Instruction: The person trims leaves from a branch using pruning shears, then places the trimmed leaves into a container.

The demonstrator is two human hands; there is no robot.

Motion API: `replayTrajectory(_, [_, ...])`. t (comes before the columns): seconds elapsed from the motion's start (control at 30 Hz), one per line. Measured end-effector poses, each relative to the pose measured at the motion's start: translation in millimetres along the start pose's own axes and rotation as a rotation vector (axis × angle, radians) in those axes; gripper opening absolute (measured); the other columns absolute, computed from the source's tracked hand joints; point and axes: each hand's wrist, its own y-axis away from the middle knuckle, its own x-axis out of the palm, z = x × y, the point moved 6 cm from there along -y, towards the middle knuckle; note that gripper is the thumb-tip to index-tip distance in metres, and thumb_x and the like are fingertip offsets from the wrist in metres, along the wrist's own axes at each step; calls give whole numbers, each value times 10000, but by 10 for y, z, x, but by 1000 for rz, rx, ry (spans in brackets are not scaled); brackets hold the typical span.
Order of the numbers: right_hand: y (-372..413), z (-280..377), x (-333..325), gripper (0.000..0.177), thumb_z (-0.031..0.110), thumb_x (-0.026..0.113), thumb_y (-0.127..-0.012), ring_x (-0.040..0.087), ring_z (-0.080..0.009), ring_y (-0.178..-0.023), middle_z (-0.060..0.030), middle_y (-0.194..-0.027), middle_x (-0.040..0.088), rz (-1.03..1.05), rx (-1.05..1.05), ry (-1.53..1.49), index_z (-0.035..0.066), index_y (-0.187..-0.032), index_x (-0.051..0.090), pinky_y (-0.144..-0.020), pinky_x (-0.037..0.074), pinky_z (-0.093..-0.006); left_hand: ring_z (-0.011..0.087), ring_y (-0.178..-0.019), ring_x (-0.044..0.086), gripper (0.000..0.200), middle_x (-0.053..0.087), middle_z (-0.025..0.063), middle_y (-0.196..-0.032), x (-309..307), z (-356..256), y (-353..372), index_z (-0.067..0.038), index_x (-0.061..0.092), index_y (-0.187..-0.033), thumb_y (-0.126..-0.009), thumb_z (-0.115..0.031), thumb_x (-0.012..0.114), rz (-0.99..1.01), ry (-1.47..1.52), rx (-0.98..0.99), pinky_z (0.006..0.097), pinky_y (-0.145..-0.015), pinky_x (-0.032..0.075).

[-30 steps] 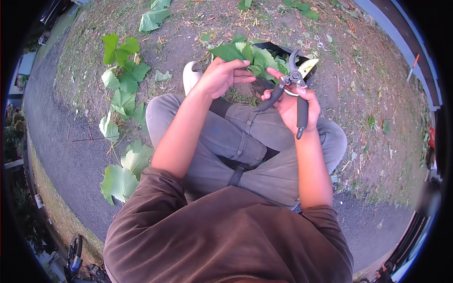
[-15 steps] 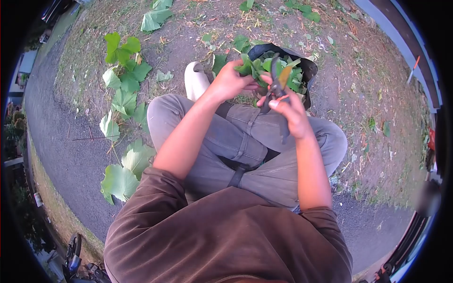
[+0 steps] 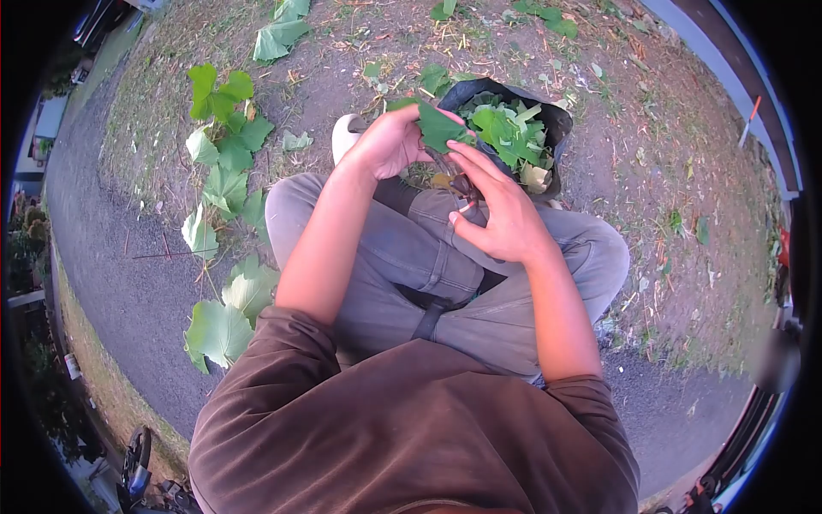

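My left hand (image 3: 390, 144) is closed on a broad green leaf (image 3: 441, 128), which sticks out toward the right past the fingers. Pruning shears (image 3: 463, 190), partly hidden and a little blurred, lie between the thumb and fingers of my right hand (image 3: 507, 214). The fingertips of that hand reach up to the lower edge of the leaf. Just beyond my hands stands a black bag (image 3: 561, 137), its mouth wide, with cut green leaves (image 3: 511, 135) heaped inside.
A leafy vine (image 3: 227, 187) stretches along the ground to my left. More loose leaves (image 3: 281, 38) lie farther out. I sit cross-legged in grey trousers (image 3: 411, 236), with a pale shoe (image 3: 344, 137) beside my left hand. Dry grass and dirt (image 3: 651, 206) surround the bag.
The bunch of leaves over the bag is gone from my left hand, which now has a single leaf. The shears have swung down and left, and the right hand has turned its back upward.
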Motion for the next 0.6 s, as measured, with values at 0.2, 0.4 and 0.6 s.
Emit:
replayTrajectory(0.2, [-6,-70,-41,771,232,739,-819,522,-375,-1436,-162,-1637,447,-53,-2,10,0,-1517,510,-1172,452,-443,265,-1165,719,492,719,191,-1320,265,-51,26,36,626,-1387,-1092,-348,541,160,265,-11,409,-1020,571])
replayTrajectory(0.4, [17,-159,-82,750,216,732,-842,552,-338,-1415,-173,-1612,480,-4,11,-214,9,-1529,515,-1160,457,-431,137,-1027,695,290,769,44,-1124,-25,71,-65,-66,779,-1207,-937,-167,808,-192,-344,150,312,-899,549])
replayTrajectory(0.6, [3,-344,-243,610,129,679,-892,686,-163,-996,-102,-1385,620,-126,125,-808,-7,-1475,562,-938,527,-328,127,-985,707,248,780,45,-1052,160,-138,48,-27,780,-1172,-941,-115,797,-150,-476,296,304,-888,556])
